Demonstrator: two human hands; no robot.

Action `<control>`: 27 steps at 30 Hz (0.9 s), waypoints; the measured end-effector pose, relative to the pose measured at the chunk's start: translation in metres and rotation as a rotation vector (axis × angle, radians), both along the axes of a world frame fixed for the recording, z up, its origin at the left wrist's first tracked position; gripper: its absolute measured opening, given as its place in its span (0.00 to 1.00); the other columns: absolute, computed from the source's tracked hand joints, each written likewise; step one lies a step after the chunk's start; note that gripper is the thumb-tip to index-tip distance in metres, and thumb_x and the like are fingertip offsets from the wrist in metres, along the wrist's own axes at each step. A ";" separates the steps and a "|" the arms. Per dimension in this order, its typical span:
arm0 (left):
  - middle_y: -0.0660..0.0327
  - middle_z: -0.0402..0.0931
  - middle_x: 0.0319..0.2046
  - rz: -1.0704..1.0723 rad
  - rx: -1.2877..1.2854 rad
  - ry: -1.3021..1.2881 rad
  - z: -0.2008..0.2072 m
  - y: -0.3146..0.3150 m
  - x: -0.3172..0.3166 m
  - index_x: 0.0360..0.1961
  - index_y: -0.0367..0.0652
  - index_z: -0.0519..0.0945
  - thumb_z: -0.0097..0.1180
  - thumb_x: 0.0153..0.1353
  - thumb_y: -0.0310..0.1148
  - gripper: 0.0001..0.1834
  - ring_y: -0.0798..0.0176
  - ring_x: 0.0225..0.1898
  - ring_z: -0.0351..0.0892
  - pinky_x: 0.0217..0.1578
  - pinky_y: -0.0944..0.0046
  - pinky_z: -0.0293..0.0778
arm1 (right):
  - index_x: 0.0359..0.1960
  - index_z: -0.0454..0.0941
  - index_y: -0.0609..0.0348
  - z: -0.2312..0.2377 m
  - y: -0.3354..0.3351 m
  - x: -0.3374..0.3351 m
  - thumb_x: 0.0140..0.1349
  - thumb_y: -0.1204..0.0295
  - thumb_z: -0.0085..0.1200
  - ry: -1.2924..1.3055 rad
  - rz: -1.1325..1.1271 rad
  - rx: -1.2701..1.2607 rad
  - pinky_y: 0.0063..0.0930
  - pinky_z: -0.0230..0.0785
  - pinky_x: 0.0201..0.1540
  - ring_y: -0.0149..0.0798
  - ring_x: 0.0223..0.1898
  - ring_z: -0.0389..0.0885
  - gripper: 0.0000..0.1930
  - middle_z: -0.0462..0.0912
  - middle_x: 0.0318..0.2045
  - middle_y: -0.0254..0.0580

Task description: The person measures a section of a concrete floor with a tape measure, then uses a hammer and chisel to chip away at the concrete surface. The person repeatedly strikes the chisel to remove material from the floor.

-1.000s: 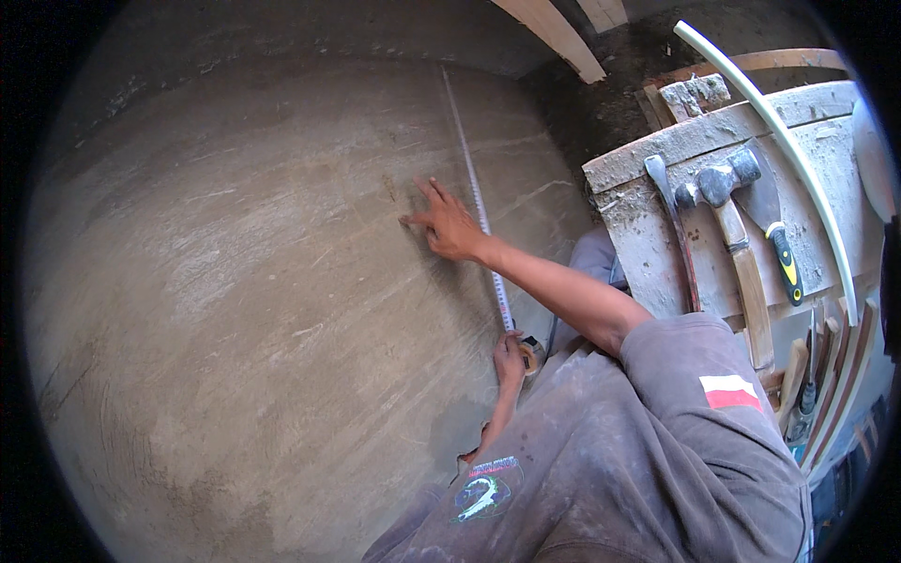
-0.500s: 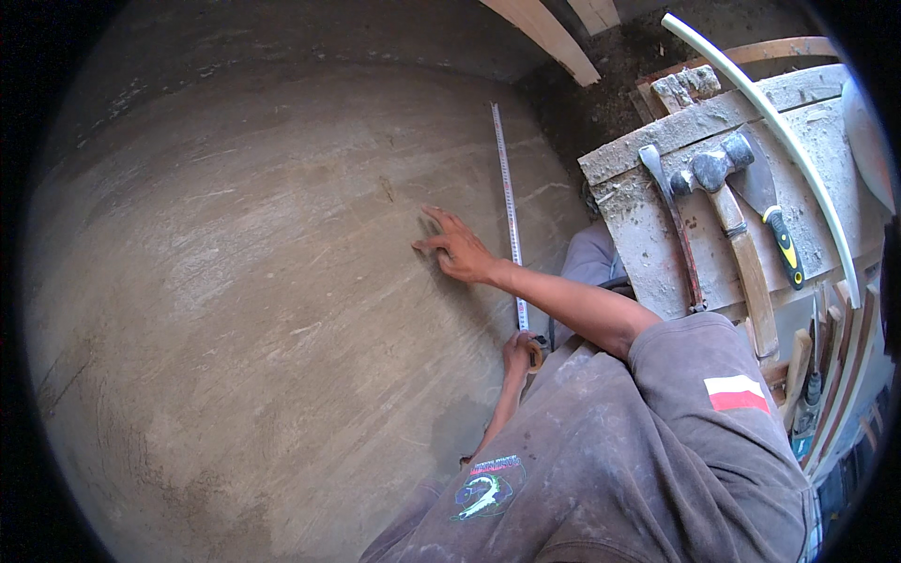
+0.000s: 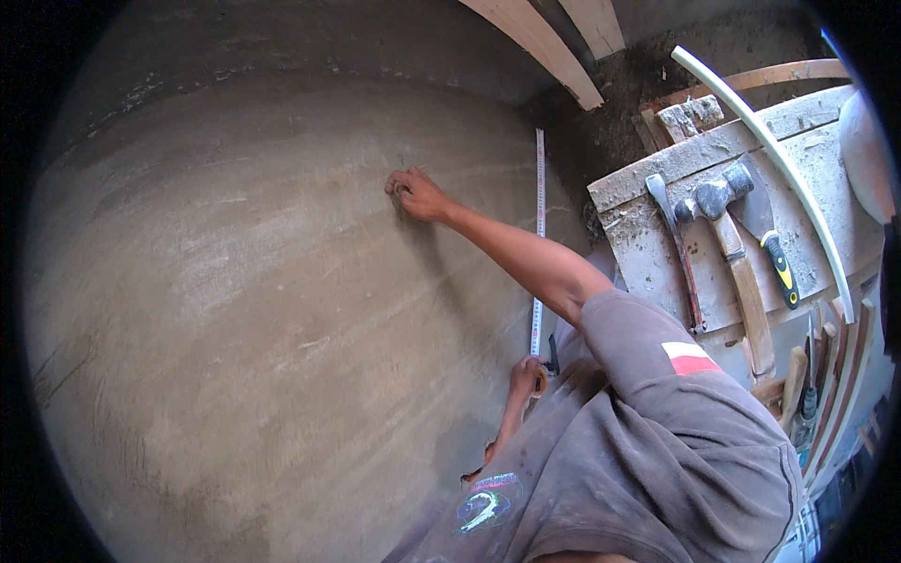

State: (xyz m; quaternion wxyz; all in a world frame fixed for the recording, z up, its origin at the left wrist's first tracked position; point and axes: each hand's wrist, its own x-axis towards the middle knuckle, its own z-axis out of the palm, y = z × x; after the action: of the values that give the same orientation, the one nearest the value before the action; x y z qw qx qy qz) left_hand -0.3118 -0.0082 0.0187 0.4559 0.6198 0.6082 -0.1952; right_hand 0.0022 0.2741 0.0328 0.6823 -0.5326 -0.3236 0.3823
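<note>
My left hand (image 3: 524, 378) grips the tape measure (image 3: 541, 380) low beside my shirt, its fingers wrapped round the case. From it the white tape blade (image 3: 540, 225) stretches up across the grey-brown plastered surface (image 3: 310, 310), its far end near the dark corner. My right arm reaches leftward over the blade. At the end of it, my right hand (image 3: 419, 194) is closed against the plaster, fingers curled together near a small mark there. Whatever those fingers may hold is hidden or too small to make out.
On the right, a mortar-crusted board (image 3: 648, 267) bears a flat bar (image 3: 674, 244), a wooden-handled hammer (image 3: 737, 253) and a scraper (image 3: 774, 249). A pale curved tube (image 3: 788, 159) lies across it. Wooden planks (image 3: 544, 47) stand at the top; more tools and wood strips are at lower right.
My right hand has moved up and left along the plaster, and its spread fingers have curled closed. My left hand still holds the tape measure. The view has shifted slightly.
</note>
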 end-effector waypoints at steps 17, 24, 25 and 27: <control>0.66 0.72 0.20 0.240 -0.097 0.016 -0.009 -0.006 -0.004 0.30 0.43 0.80 0.45 0.62 0.42 0.16 0.72 0.23 0.69 0.26 0.69 0.64 | 0.40 0.75 0.62 -0.042 -0.050 0.005 0.60 0.64 0.48 0.217 -0.285 -0.229 0.33 0.66 0.43 0.44 0.37 0.76 0.14 0.78 0.35 0.52; 0.67 0.68 0.18 0.699 -0.357 -0.106 0.007 -0.013 0.011 0.26 0.46 0.75 0.48 0.61 0.44 0.15 0.70 0.21 0.69 0.24 0.67 0.64 | 0.31 0.75 0.62 -0.035 -0.113 -0.072 0.54 0.69 0.49 0.127 -0.174 -0.274 0.37 0.68 0.35 0.45 0.29 0.77 0.09 0.78 0.25 0.48; 0.66 0.69 0.19 0.683 -0.398 -0.096 0.006 -0.010 0.013 0.27 0.46 0.76 0.48 0.61 0.45 0.15 0.69 0.21 0.69 0.24 0.66 0.65 | 0.31 0.75 0.61 -0.028 -0.119 -0.076 0.53 0.70 0.48 0.140 -0.098 -0.304 0.37 0.68 0.35 0.45 0.30 0.77 0.09 0.78 0.25 0.48; 0.64 0.70 0.22 0.662 -0.382 -0.077 0.003 -0.005 0.018 0.30 0.46 0.76 0.48 0.62 0.46 0.15 0.67 0.22 0.70 0.25 0.65 0.67 | 0.33 0.76 0.61 -0.009 -0.131 -0.074 0.52 0.71 0.47 0.098 -0.058 -0.204 0.36 0.68 0.36 0.45 0.30 0.77 0.09 0.78 0.25 0.47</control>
State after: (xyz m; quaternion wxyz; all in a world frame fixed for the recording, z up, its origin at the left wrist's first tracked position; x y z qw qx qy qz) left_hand -0.2942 -0.0134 0.0215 0.6241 0.3004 0.7105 -0.1240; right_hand -0.0722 0.1433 0.0235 0.6503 -0.5890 -0.2338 0.4190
